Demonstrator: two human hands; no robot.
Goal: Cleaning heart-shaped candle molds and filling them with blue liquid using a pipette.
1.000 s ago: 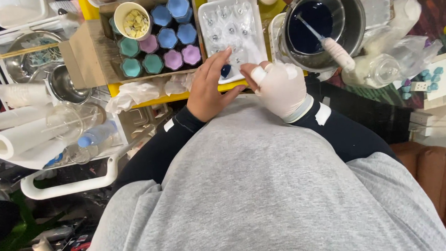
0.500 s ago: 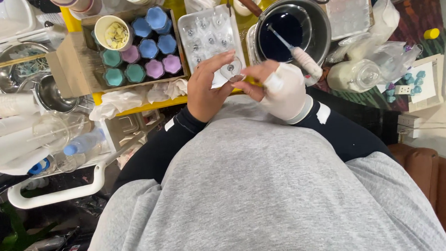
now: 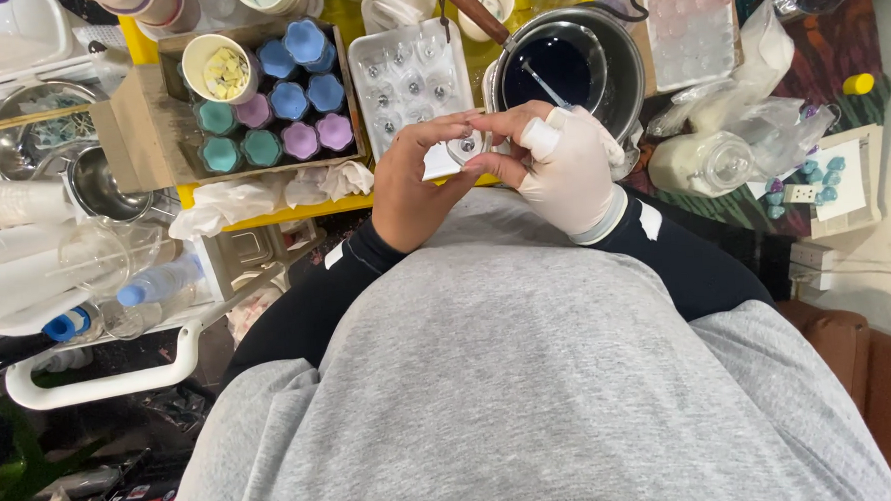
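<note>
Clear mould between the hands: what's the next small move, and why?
Probably set the clear mould into a free spot of the white tray. Both the left hand and right hand pinch it just above the tray's near edge.

My right hand [image 3: 570, 170] wore a matt, rubbery glove; the small mould [image 3: 464, 145] I pinched was clear glossy plastic (like the tray [image 3: 369, 53]). The pot [image 3: 626, 64] was shiny metal.

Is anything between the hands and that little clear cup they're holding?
No. Both the left hand and the gloved right hand already pinch the small clear cup with their fingertips, just above the white tray. Nothing sits between.
</note>
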